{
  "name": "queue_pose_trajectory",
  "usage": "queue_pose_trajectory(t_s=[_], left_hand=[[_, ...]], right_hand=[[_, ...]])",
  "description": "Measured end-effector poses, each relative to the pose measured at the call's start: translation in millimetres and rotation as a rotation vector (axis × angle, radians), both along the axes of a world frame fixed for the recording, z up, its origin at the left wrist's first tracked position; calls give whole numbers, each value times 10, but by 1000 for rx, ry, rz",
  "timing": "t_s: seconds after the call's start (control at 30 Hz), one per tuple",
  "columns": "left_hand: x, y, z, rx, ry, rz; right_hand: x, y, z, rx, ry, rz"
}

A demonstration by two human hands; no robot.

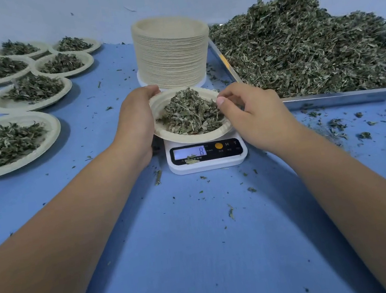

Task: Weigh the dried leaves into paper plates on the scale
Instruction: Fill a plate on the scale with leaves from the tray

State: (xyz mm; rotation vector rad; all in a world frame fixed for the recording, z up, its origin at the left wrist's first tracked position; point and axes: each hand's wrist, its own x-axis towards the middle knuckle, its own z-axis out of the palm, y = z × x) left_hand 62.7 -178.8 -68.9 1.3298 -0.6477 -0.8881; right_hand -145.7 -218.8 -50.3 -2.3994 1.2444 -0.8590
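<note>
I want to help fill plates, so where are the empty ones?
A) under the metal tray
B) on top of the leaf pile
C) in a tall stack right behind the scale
C: the stack of empty plates stands right behind the scale, where the left hand grips the filled plate.

Scale (pixel 207 162): mid-table (pixel 199 243), loaded paper plate (pixel 193 138) on it.
Plate stack (pixel 172 54): just behind scale.
Tray (pixel 341 98) holding dried leaves (pixel 308 47): right.
Filled plates (pixel 12 107): left.
</note>
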Motion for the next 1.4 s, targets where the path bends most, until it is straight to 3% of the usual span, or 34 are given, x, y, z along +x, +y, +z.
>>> queue_pose_trajectory(t_s=[0.2,0.33,0.5,0.7,1.2,1.4], left_hand=[[-39,34,28,-29,-12,-20],[-15,27,-3,-66,12,0],[22,28,-49,-44,15,38],[16,49,-37,-52,-19,52],[28,33,-52,-51,-21,54],[36,33,-74,-54,-32,50]], right_hand=[[3,2,36,-69,25,-41],[142,25,257,-105,-14,41],[447,-105,413,15,208,140],[742,-206,403,-67,344,129],[460,-319,607,-26,-133,86],[-11,-491,523,-44,-302,-190]])
